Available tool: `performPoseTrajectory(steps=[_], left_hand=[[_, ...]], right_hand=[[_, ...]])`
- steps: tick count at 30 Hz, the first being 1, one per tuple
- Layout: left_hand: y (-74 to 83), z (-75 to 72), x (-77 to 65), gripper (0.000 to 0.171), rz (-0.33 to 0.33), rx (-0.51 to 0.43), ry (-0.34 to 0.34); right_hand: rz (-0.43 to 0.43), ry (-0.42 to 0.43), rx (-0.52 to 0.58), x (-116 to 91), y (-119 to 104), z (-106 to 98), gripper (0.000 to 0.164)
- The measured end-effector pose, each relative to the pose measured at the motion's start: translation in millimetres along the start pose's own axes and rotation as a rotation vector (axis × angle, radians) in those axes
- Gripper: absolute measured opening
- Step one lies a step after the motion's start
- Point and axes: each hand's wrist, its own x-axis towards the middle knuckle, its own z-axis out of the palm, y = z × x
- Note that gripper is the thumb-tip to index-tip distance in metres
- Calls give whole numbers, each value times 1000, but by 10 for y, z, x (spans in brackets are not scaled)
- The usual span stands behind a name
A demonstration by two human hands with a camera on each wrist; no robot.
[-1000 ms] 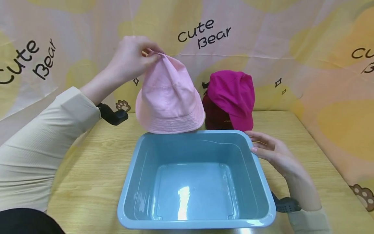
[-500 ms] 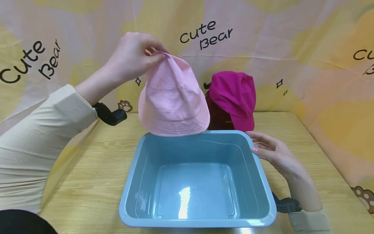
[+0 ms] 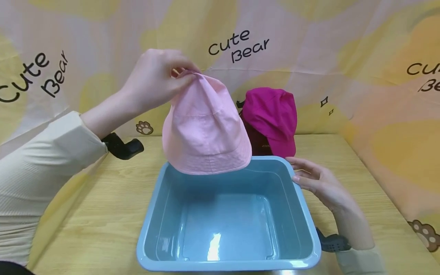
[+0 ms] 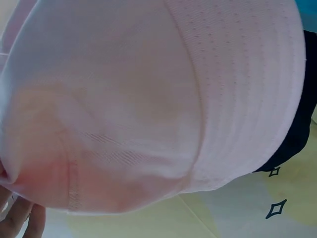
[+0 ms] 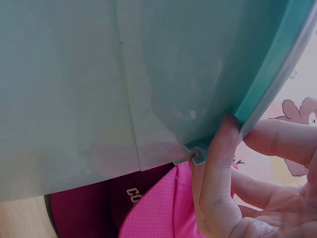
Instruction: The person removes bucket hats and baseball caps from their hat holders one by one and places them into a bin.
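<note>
My left hand pinches a light pink bucket hat at the top of its crown. The hat hangs brim down, its lower edge in front of the far rim of a light blue plastic basin. In the left wrist view the hat's stitched brim fills much of the picture, and the fingertips show at the lower left. At the basin's far right corner my right hand grips the rim. In the right wrist view its fingers wrap the rim, the thumb on the opposite side.
Behind the basin, a bright pink cap rests on a dark maroon cap with lettering. The wooden table ends at a printed cloth backdrop, which also runs along the right side.
My left hand and the bucket hat have moved slightly right and lower, so the brim now overlaps the basin's far rim. My right hand stays on the corner.
</note>
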Motion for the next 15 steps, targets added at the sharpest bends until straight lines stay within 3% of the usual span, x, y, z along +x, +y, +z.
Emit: performPoseTrajectory(steps=[5, 15], left_hand=[[38, 22, -71, 18, 42, 42, 33], [172, -2, -133, 18, 74, 83, 36]], right_hand=[[2, -4, 1, -3, 16, 1, 48], [-5, -9, -12, -3, 15, -13, 49]])
